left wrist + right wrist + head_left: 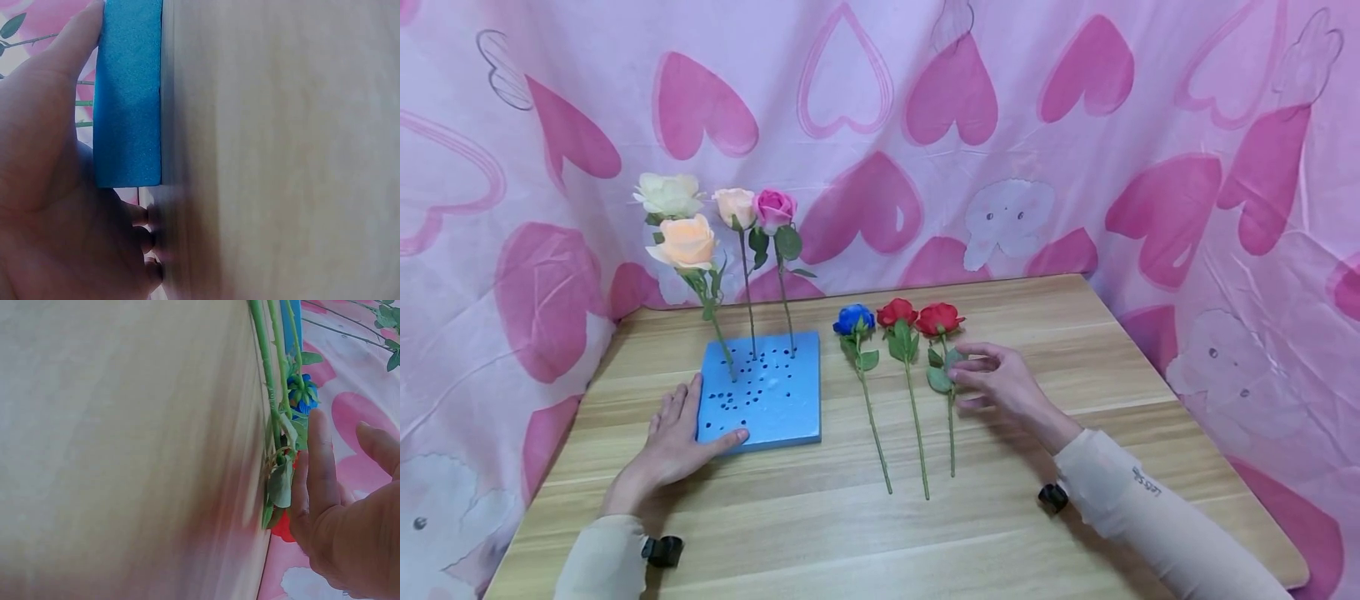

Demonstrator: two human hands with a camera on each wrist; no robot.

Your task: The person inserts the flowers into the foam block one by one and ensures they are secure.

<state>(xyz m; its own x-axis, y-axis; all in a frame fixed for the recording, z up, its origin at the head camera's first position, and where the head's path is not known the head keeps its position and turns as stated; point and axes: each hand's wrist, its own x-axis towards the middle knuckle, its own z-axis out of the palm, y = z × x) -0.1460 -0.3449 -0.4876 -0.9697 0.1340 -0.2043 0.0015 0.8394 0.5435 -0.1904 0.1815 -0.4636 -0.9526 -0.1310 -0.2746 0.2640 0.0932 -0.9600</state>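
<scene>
A blue foam block (pixel 805 400) with many small holes lies flat on the table. My left hand (pixel 673 442) rests at its front left corner, thumb over the front edge and straight fingers along the left side. Several artificial roses stand in the block: a white rose (pixel 668 196), a peach rose (pixel 687 242), a pale peach rose (pixel 735 206) and a pink rose (pixel 775 208). My right hand (pixel 1000 383) is at the leaves of the rightmost red rose (pixel 940 319), its fingers spread beside the stem. In the right wrist view, the thumb stands apart from the fingers.
Left of that rose lie another red rose (pixel 897 312) and a blue rose (pixel 854 319), side by side with stems toward me. The wooden table (pixel 1000 533) meets a pink heart-patterned cloth (pixel 917 200) at the back and sides.
</scene>
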